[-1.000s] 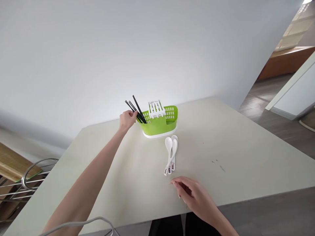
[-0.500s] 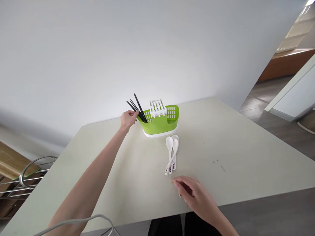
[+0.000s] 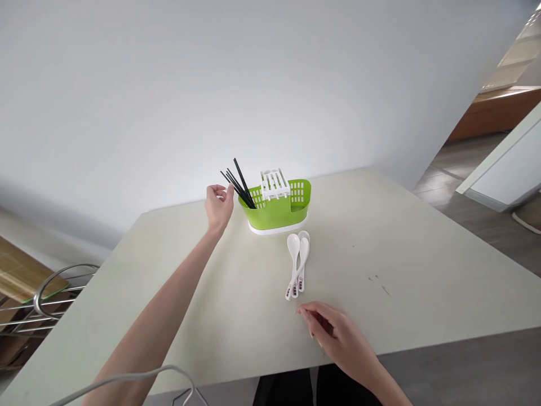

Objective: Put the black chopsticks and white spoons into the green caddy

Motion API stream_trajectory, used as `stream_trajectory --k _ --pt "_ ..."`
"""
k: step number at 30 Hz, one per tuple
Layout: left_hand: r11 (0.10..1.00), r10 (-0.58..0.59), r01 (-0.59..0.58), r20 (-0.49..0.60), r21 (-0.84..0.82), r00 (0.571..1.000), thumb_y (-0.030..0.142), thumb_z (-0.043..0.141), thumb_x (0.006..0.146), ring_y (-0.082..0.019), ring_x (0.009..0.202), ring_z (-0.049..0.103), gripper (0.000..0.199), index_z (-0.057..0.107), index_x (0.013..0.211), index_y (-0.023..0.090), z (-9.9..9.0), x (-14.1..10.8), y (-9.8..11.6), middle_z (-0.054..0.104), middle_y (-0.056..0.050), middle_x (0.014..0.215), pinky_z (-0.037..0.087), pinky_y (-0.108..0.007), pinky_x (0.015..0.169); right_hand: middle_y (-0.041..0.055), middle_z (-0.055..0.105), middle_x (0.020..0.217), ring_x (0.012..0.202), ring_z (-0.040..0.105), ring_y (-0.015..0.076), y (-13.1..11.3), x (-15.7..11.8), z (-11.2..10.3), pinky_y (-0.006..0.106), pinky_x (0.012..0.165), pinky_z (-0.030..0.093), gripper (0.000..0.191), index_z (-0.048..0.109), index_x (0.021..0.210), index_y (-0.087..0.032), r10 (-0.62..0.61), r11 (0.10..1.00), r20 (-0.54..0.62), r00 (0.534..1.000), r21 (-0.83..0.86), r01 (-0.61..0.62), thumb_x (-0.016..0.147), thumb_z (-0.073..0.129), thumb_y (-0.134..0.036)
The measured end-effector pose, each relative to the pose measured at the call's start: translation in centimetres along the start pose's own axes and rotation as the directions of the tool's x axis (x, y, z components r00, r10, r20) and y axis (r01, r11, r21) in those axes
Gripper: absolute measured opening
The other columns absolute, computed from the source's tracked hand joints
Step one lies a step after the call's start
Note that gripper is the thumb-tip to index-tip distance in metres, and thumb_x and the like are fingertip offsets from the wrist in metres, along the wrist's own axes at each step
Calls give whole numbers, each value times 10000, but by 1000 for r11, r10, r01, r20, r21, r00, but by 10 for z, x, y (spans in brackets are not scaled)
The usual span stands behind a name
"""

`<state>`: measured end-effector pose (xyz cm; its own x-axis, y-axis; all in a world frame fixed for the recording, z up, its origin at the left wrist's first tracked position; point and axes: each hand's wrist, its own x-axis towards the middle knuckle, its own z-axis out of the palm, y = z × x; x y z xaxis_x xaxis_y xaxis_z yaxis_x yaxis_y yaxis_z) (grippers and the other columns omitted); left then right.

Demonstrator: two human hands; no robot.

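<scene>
The left hand (image 3: 218,210) is curled, with its thumb and fingers a bit apart, and it holds nothing. Just right of it, thin black sticks (image 3: 244,189) lean toward it, their low ends inside a green basket (image 3: 274,219) with little holes and a white rack (image 3: 275,185) on top. The right hand (image 3: 340,335) is loosely curled; I can't tell if its fingertips touch. Just past them lie crossed white spoons (image 3: 293,265)

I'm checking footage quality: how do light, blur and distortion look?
Head view: soft light, with the wall brightest behind the green basket; head view: faint shadow on the table beside the left forearm; head view: white spoons fairly sharp, handle print unreadable; head view: left forearm seems stretched.
</scene>
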<state>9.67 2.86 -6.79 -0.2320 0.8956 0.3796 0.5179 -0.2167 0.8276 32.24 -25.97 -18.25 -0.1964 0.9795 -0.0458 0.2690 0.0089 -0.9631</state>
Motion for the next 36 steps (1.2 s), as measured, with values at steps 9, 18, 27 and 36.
stream_trajectory --k 9,18,27,36 --pt "917 278 -397 642 45 715 517 555 1001 -116 551 446 357 609 836 206 0 -97 -11 527 41 620 343 -262 564 2 598 757 611 476 152 2 -1 1 270 554 363 442 728 1150 -253 17 999 -21 1000 -38 -18 1092 399 -542" --pt "791 148 -586 874 176 463 511 579 993 -155 600 584 292 632 1040 228 20 -157 17 671 29 727 344 -281 578 6 632 750 627 507 164 3 0 1 278 576 394 394 742 1121 -259 -20 997 -55 998 -71 16 1087 426 -492" --pt "650 17 -676 883 346 469 721 534 949 -282 730 716 533 657 936 203 50 -162 25 728 -70 793 464 -350 674 -1 624 729 614 498 159 5 0 2 279 567 382 400 746 1114 -254 -23 997 -73 997 -72 18 1086 427 -494" --pt "584 -4 -730 901 354 434 504 480 1016 -288 794 729 388 698 913 199 60 -156 30 738 -99 856 510 -377 709 0 625 731 606 513 154 6 0 2 267 550 406 398 741 1144 -261 -18 998 -62 998 -67 13 1091 421 -492"
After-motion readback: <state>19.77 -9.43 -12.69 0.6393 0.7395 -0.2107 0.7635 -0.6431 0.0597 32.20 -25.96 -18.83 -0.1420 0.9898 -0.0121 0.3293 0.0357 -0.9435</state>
